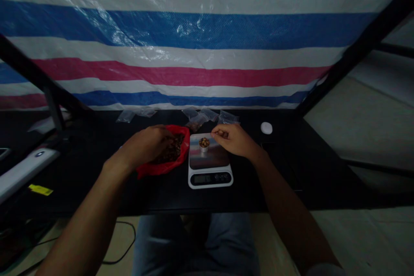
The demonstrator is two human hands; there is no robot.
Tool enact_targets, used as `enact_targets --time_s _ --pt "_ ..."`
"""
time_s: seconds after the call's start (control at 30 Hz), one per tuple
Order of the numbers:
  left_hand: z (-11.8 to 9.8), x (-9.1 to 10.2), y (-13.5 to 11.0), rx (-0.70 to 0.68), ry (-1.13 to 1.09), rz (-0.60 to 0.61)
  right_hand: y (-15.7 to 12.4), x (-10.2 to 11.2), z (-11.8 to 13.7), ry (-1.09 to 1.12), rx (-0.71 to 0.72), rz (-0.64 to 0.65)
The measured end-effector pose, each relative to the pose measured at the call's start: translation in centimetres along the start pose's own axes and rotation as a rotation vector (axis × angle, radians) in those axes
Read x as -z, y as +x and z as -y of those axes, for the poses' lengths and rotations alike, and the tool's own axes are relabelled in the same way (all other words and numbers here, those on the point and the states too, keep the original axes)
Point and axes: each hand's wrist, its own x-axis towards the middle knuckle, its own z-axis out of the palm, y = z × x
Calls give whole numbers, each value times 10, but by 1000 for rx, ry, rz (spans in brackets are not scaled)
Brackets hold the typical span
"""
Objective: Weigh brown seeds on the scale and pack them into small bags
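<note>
A white digital kitchen scale [210, 161] with a shiny metal top sits in front of me on the black table. On its plate stands a small cup [204, 148], heaped with small brown and yellowish pieces. My right hand [233, 139] is at the right of the cup, over the plate's far right corner, with fingers curled and thumb pressed to the forefinger; what they hold cannot be made out. Left of the scale lies an open red plastic bag [184, 138] full of small dark brown pieces [174, 150]. My left hand [150, 142] reaches into it, fingers bent together, their tips partly hidden.
Several clear plastic bags [197, 117] lie along the table's back edge, more of them at the left [127, 115]. A white rounded case [266, 128] is at the right. A long white box [27, 170] and a yellow tag [40, 189] lie at the left. Striped sheeting [207, 30] hangs behind.
</note>
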Motion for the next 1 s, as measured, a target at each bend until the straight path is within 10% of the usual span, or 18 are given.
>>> enact_targets --time_s 0.3,0.57,0.8,1.0 --pt "-25 1 55 -41 -81 -185 1 7 3 -145 -24 -20" --pt "-48 -27 133 175 4 -104 1 7 4 -187 -25 -44" --pt "-32 -40 137 124 -132 -180 1 6 4 -142 -25 -40" --pt "-13 -45 129 61 -818 -459 1 2 2 -36 -9 -32"
